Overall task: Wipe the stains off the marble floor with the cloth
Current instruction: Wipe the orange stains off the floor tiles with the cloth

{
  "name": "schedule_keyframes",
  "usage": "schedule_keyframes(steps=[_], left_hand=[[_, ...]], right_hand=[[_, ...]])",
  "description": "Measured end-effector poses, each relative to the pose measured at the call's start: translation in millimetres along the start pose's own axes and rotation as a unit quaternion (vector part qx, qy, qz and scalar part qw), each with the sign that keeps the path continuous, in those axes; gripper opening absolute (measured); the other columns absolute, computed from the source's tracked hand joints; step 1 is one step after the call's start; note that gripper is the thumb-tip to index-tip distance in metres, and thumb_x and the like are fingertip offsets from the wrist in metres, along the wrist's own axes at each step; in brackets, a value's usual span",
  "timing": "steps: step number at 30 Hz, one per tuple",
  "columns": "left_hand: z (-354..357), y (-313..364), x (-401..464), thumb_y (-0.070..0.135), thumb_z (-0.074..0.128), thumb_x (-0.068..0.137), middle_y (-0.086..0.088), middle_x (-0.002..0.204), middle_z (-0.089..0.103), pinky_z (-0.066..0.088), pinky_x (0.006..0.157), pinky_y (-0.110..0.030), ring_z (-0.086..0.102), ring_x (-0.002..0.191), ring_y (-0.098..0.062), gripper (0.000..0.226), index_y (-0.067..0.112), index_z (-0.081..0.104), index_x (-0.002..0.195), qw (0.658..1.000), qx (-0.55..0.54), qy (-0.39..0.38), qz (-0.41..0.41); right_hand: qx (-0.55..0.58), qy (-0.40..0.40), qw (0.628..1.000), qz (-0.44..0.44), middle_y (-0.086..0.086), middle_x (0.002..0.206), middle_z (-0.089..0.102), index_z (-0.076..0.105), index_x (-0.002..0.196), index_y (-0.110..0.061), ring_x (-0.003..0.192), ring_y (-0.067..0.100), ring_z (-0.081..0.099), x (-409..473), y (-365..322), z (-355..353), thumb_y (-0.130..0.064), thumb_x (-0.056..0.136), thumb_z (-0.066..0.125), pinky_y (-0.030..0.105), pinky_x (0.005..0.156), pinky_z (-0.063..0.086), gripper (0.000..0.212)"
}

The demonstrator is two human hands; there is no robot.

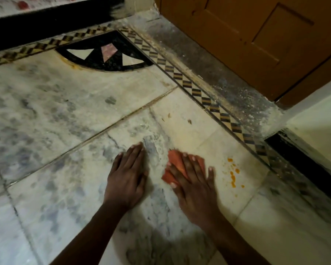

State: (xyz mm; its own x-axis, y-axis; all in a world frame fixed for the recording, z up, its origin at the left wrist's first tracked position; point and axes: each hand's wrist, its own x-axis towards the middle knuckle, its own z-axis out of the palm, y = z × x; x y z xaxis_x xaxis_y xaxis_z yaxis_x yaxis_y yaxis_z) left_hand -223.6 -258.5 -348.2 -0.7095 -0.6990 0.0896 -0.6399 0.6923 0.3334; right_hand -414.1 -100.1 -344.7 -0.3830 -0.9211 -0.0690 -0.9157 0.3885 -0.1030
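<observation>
My right hand point(191, 180) lies flat on a small orange-red cloth point(175, 159) and presses it onto the marble floor point(65, 111) with spread, straight fingers. Most of the cloth is hidden under the hand. Just right of that hand, orange stains point(233, 176) dot a pale tile in a short scattered line. Further away, a few small brown specks point(189, 121) mark the same tile. My left hand point(127, 175) rests flat on the grey-veined marble to the left of the cloth, fingers together, holding nothing.
A checkered inlay border point(208, 98) runs diagonally past the stains. Beyond it lie a dusty dark threshold point(208, 69) and a brown wooden door point(256, 35). A cream wall with black skirting point(304, 159) stands at the right. A black corner inlay point(107, 52) sits far left.
</observation>
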Motion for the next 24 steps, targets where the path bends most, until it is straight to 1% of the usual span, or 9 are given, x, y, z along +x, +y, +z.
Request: schedule_keyframes(steps=[3, 6, 11, 15, 18, 19, 21, 23, 24], left_hand=[[4.0, 3.1, -0.5, 0.045, 0.039, 0.100, -0.003, 0.173, 0.027, 0.021, 0.129, -0.045, 0.026, 0.160, -0.021, 0.070, 0.014, 0.035, 0.163, 1.000, 0.004, 0.007, -0.002], [2.4, 2.4, 0.2, 0.045, 0.037, 0.098, -0.005, 0.172, 0.028, 0.020, 0.128, -0.045, 0.028, 0.159, -0.023, 0.071, 0.013, 0.036, 0.162, 1.000, 0.015, 0.000, -0.003], [-5.9, 13.5, -1.9, 0.044, 0.034, 0.092, -0.005, 0.174, 0.023, 0.016, 0.129, -0.049, 0.024, 0.160, -0.026, 0.078, 0.011, 0.035, 0.162, 0.999, -0.009, -0.034, -0.029], [-17.3, 39.3, -7.9, 0.049, 0.031, 0.080, -0.010, 0.172, 0.028, 0.014, 0.128, -0.056, 0.023, 0.161, -0.029, 0.089, 0.011, 0.042, 0.159, 0.991, -0.085, -0.056, -0.081], [-25.6, 51.3, -17.9, 0.044, 0.037, 0.087, -0.016, 0.162, 0.045, 0.030, 0.124, -0.054, 0.040, 0.151, -0.033, 0.076, 0.006, 0.052, 0.151, 0.981, -0.175, -0.041, -0.068], [-28.1, 55.7, -19.6, 0.038, 0.042, 0.091, -0.016, 0.157, 0.052, 0.036, 0.122, -0.044, 0.048, 0.146, -0.032, 0.067, 0.005, 0.057, 0.147, 0.971, -0.224, -0.036, -0.071], [-36.2, 66.9, -18.8, 0.028, 0.053, 0.100, -0.009, 0.144, 0.065, 0.043, 0.111, -0.019, 0.059, 0.134, -0.022, 0.045, 0.009, 0.066, 0.138, 0.932, -0.342, -0.027, -0.119], [-45.2, 79.9, -9.2, 0.030, 0.060, 0.101, 0.002, 0.127, 0.075, 0.050, 0.105, -0.023, 0.067, 0.122, -0.013, 0.030, 0.018, 0.073, 0.126, 0.881, -0.445, -0.038, -0.158], [-49.7, 86.9, -2.8, 0.034, 0.062, 0.101, 0.005, 0.118, 0.078, 0.053, 0.100, -0.028, 0.070, 0.115, -0.011, 0.027, 0.021, 0.075, 0.120, 0.859, -0.482, -0.052, -0.164]], right_hand=[[-0.006, 0.025, 0.996, 0.082, -0.009, 0.178, 0.002, 0.014, 0.162, -0.058, 0.165, 0.023, 0.000, 3.4, 32.6, -2.9, -0.060, 0.106, 0.020, 0.060, 0.127, -0.008, 0.056], [0.036, 0.060, 0.989, 0.129, -0.004, 0.178, 0.010, 0.020, 0.164, -0.052, 0.165, 0.027, 0.003, 9.4, 17.0, -0.7, -0.057, 0.107, 0.023, 0.057, 0.129, -0.007, 0.058], [0.055, 0.060, 0.996, 0.024, -0.005, 0.177, 0.017, 0.030, 0.164, -0.045, 0.164, 0.021, 0.013, -37.1, 15.9, -1.7, -0.048, 0.106, 0.031, 0.053, 0.130, 0.013, 0.058], [0.094, 0.084, 0.989, 0.082, 0.005, 0.165, 0.047, 0.047, 0.158, -0.027, 0.148, 0.032, 0.050, -57.9, -1.2, -17.7, -0.037, 0.104, 0.037, 0.050, 0.119, 0.044, 0.056], [0.206, 0.056, 0.966, 0.147, 0.006, 0.144, 0.066, 0.039, 0.161, -0.035, 0.125, 0.036, 0.066, -52.7, -13.9, -42.3, -0.043, 0.111, 0.037, 0.049, 0.097, 0.058, 0.051], [0.301, 0.058, 0.935, 0.179, 0.004, 0.138, 0.070, 0.046, 0.157, -0.038, 0.121, 0.032, 0.068, -46.3, -13.2, -51.6, -0.049, 0.111, 0.035, 0.048, 0.098, 0.058, 0.048], [0.546, 0.093, 0.797, 0.239, -0.004, 0.124, 0.077, 0.065, 0.139, -0.038, 0.117, 0.021, 0.073, -35.3, -16.7, -72.2, -0.048, 0.111, 0.042, 0.049, 0.105, 0.056, 0.037], [0.703, 0.085, 0.656, 0.261, -0.005, 0.114, 0.081, 0.071, 0.128, -0.037, 0.113, 0.022, 0.075, -24.5, -23.9, -89.9, -0.034, 0.111, 0.049, 0.052, 0.105, 0.057, 0.028], [0.735, 0.076, 0.624, 0.253, -0.001, 0.112, 0.082, 0.071, 0.125, -0.037, 0.112, 0.025, 0.076, -20.9, -25.3, -94.9, -0.030, 0.111, 0.049, 0.053, 0.103, 0.058, 0.027]])
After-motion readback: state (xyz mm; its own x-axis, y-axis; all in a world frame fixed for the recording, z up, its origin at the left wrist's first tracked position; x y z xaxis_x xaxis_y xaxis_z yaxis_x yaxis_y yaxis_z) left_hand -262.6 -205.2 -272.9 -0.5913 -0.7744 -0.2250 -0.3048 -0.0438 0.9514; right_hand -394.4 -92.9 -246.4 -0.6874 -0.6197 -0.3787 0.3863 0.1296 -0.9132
